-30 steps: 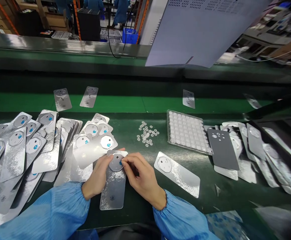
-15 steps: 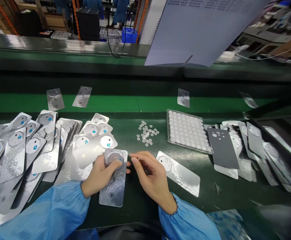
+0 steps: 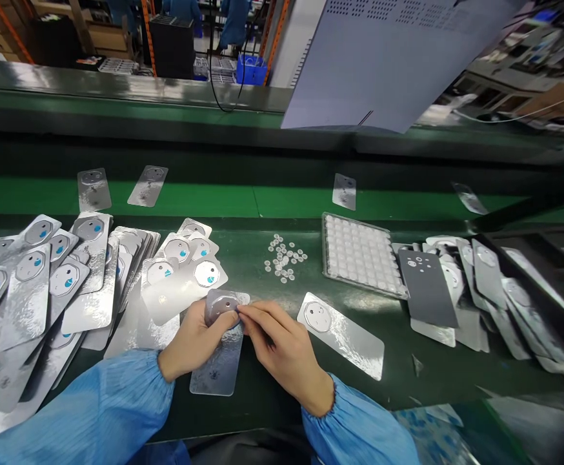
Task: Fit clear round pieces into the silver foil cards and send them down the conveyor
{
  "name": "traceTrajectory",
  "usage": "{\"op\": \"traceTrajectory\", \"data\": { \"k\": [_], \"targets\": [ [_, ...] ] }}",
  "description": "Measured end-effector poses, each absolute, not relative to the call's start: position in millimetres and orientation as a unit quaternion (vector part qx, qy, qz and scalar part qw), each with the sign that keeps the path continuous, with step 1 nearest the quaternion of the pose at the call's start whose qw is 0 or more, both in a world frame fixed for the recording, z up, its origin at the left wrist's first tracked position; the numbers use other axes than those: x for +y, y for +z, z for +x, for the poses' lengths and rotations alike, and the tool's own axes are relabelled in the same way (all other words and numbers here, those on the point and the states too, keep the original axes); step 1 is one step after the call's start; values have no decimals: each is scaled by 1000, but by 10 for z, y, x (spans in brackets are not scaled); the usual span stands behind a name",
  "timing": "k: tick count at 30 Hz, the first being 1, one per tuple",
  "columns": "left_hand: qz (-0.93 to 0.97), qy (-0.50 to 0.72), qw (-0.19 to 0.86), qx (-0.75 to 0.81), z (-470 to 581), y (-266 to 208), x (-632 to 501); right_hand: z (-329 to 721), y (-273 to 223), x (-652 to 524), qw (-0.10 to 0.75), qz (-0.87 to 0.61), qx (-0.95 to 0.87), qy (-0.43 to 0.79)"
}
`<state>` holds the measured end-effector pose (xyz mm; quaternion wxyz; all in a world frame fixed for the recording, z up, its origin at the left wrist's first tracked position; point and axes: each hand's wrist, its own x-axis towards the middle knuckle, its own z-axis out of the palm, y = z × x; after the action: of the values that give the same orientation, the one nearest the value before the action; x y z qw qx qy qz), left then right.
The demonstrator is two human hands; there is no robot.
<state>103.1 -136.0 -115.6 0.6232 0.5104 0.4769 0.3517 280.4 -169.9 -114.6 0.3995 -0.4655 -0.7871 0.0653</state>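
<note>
My left hand [image 3: 192,342] is closed on a silver phone back cover [image 3: 215,373], thumb on top beside its round camera area. The cover is tilted up off the bench. My right hand [image 3: 286,349] is pinched at the cover's upper right edge, its fingertips close to my left thumb; whatever is between them is hidden. Another silver back cover [image 3: 354,339] lies flat to the right of my hands. Left of them is a pile of silver covers [image 3: 25,290] with blue tabs on their camera rings, and a smaller pile [image 3: 166,303] sits nearer.
Small clear round pieces [image 3: 282,258] are scattered mid-bench. Beside them stands a clear tray [image 3: 364,255] with rows of white pieces. A dark grey cover [image 3: 427,287] rests on more silver covers at right. Several covers lie on the green belt [image 3: 224,200]. A white panel [image 3: 373,64] hangs overhead.
My right hand has moved left onto the cover's upper right corner, fingertips now meeting it near my left thumb. The covers on the green belt have shifted left.
</note>
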Motion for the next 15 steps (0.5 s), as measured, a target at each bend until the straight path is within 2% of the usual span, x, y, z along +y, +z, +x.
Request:
{"op": "traceTrajectory", "data": {
  "k": [8, 15],
  "targets": [
    [493, 332, 585, 552, 958, -1270, -1395, 2772, -1089, -1673, 383, -475, -792, 33],
    [545, 377, 560, 497, 864, -1514, -1421, 2775, -1096, -1659, 356, -460, -813, 7]
  ]
}}
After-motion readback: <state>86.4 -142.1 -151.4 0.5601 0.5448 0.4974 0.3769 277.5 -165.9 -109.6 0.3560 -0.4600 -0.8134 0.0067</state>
